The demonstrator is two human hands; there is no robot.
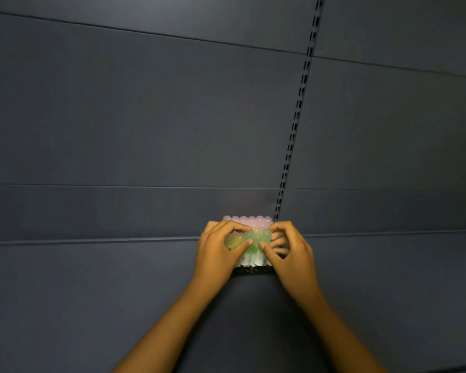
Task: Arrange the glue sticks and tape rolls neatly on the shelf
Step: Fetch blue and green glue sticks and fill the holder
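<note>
Glue sticks (250, 224) between both hands.

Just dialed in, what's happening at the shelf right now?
A person has both hands on a packed block of glue sticks standing on the dark shelf. The left hand and right hand curl round the front sticks with green caps, apparently squaring them up. No tape rolls are in view.
</note>
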